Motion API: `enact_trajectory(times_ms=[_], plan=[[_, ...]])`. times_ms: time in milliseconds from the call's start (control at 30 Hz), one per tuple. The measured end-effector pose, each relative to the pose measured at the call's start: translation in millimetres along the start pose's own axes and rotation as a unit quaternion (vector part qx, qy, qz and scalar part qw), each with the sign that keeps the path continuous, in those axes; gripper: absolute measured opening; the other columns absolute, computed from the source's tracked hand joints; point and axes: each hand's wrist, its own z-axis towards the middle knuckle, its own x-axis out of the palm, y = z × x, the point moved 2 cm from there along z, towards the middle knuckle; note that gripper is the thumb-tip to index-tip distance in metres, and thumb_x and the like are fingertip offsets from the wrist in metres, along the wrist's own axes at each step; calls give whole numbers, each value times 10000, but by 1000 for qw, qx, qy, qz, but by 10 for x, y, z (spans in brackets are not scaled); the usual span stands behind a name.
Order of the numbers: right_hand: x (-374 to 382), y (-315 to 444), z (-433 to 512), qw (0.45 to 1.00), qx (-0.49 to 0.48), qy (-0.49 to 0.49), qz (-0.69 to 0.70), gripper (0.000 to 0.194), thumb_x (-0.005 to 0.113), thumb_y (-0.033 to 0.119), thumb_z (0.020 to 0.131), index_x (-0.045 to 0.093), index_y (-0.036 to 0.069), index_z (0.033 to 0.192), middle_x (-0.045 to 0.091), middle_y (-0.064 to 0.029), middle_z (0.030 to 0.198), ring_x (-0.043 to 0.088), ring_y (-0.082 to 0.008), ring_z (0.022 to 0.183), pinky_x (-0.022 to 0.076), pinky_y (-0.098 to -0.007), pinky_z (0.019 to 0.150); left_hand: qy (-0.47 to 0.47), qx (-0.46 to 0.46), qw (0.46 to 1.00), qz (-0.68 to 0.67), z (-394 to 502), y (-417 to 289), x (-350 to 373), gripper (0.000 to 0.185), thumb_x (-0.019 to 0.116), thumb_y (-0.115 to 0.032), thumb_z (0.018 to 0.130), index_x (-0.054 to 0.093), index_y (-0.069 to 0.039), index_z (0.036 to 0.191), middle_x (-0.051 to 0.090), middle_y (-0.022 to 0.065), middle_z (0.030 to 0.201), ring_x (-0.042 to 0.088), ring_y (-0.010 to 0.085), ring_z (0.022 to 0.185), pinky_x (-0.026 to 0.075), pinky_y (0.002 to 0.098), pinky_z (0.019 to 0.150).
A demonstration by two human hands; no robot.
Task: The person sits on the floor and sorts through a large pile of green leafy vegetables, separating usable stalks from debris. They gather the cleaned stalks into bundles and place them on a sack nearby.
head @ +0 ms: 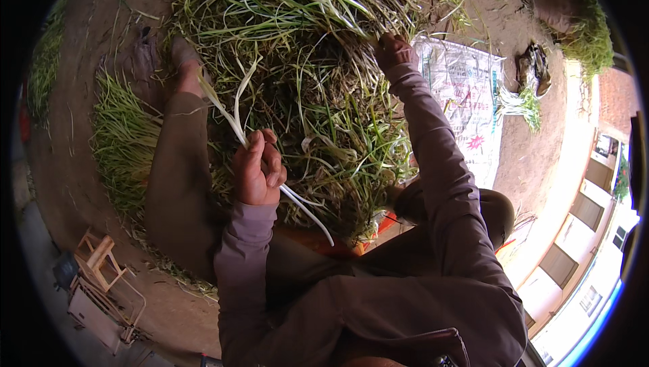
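My left hand (pixel 257 167) is closed around a few pale chive-like stalks (pixel 234 118). Their leafy ends point up and away, and the white ends (pixel 310 211) hang below my fist over my lap. My right hand (pixel 397 53) reaches out to the right side of a big heap of long green and whitish stalks (pixel 304 7). Its fingers touch stalk ends there; the fingertips are hidden, so whether they pinch any is unclear. Between my legs, the near part of the heap (pixel 324 154) is tangled with yellowed, dry leaves.
A printed plastic sack (pixel 461 103) lies flat at the right, beside a small bundle of greens (pixel 522 106). More greens (pixel 124 144) rest on the dirt floor by my left leg. A wooden stool (pixel 100 260) and a folding chair (pixel 99 311) stand lower left.
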Motion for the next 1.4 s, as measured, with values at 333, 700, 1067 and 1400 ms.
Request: enact_trajectory(times_ms=[333,700,1067,1400], plan=[[-179,924,-1537,878,63,144,453,282,686,213,717,575,-15,842,603,-77,679,557,-120,593,463,-263,547,-22,21,998,57,2,108,-107,186,606,-244,824,547,-83,895,607,67,759,303,25,351,213,184,334],[-607,1493,-2325,912,10,137,387,333,705,239,653,563,10,849,612,-132,706,609,-252,654,480,-336,616,-19,64,991,115,-65,180,-119,231,648,-82,761,518,2,933,544,15,663,343,34,370,251,185,317],[-579,1660,-2263,850,88,146,499,263,620,202,784,581,-8,938,632,-108,766,577,-158,645,462,-290,597,-53,51,985,157,-53,224,-169,242,654,-165,772,573,23,903,550,11,634,381,52,364,289,196,327],[-433,1560,-2236,655,283,150,684,139,610,190,770,607,55,806,526,18,607,425,-60,471,318,-209,432,-38,82,987,134,-42,254,-93,207,646,-185,782,590,-5,869,533,-13,621,354,39,373,249,189,332]])
